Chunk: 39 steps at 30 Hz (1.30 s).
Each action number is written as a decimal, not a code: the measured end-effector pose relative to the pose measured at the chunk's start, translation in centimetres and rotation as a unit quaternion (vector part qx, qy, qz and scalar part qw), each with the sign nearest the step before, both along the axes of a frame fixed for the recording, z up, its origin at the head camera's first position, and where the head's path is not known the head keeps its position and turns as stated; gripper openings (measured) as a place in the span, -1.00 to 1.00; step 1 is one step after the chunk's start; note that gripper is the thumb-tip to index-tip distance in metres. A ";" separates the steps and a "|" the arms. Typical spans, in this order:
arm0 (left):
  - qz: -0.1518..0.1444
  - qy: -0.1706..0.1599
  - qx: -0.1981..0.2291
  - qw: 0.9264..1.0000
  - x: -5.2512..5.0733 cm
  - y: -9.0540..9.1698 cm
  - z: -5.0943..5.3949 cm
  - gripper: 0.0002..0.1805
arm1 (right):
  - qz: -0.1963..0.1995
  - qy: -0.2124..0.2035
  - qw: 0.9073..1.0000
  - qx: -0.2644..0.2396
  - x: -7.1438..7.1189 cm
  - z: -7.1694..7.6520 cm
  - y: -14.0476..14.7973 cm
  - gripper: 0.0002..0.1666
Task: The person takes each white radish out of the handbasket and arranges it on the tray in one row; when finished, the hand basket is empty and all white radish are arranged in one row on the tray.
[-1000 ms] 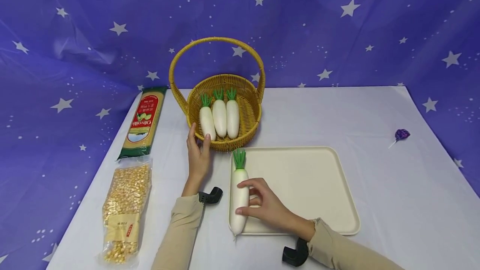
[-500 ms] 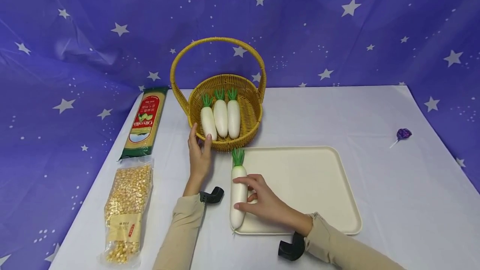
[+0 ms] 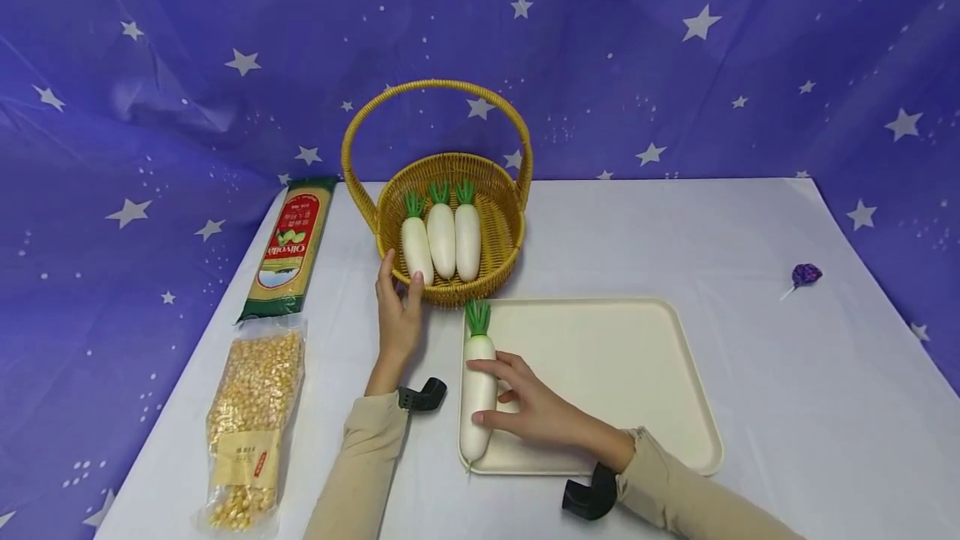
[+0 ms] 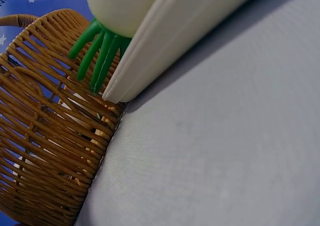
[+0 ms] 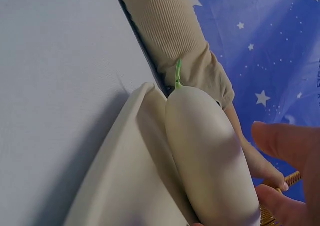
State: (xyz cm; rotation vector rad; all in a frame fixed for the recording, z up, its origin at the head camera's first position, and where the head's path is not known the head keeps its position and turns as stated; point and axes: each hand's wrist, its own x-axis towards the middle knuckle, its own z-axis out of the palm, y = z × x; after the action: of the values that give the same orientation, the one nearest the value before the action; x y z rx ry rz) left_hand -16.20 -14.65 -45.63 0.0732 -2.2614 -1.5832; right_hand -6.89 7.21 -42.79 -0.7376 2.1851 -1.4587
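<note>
A white radish [image 3: 476, 432] with green leaf stubs lies lengthwise along the left side of a cream tray [image 3: 592, 382]. My right hand [image 3: 536, 407] holds it from the right, index finger and thumb reaching over its top. In the right wrist view the radish [image 5: 210, 156] rests inside the tray's raised rim [image 5: 115, 161], with fingers at its side. My left hand [image 3: 399, 319] touches the near left rim of a wicker basket [image 3: 480, 277], its fingers fairly straight. Inside the basket lie three more white radishes [image 3: 441, 240]. The left wrist view shows the basket's wall [image 4: 45, 131] but no fingers.
On the left lie a spaghetti packet [image 3: 288, 248] and a clear bag of corn kernels [image 3: 251, 415]. A purple lollipop [image 3: 806, 275] lies far right. The basket's tall handle [image 3: 435, 83] arches above it. A starry blue cloth [image 3: 600, 65] hangs behind the table.
The radish under my right hand has shifted slightly toward the tray's left rim, the hand moving with it. My left hand stays at the basket rim.
</note>
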 end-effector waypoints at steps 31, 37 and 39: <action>0.011 -0.003 -0.012 1.000 0.1 -0.1 0.1 -0.35 | -0.121 -0.183 0.963 -0.159 -5.4 2.9 2.2 -0.46; 0.013 -0.001 -0.014 1.000 0.1 0.0 0.1 -0.36 | -0.104 -0.296 0.874 -0.372 -9.9 5.6 1.0 -0.42; 0.013 -0.002 -0.014 1.000 0.1 0.1 0.0 -0.36 | -0.104 -0.325 0.836 -0.429 -11.5 6.2 0.2 -0.40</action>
State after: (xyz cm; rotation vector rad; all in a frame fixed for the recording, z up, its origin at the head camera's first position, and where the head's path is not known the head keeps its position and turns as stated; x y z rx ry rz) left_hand -16.13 -14.59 -45.59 0.0970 -2.2761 -1.5396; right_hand -18.36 7.43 -36.64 -0.1557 1.0616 -2.3886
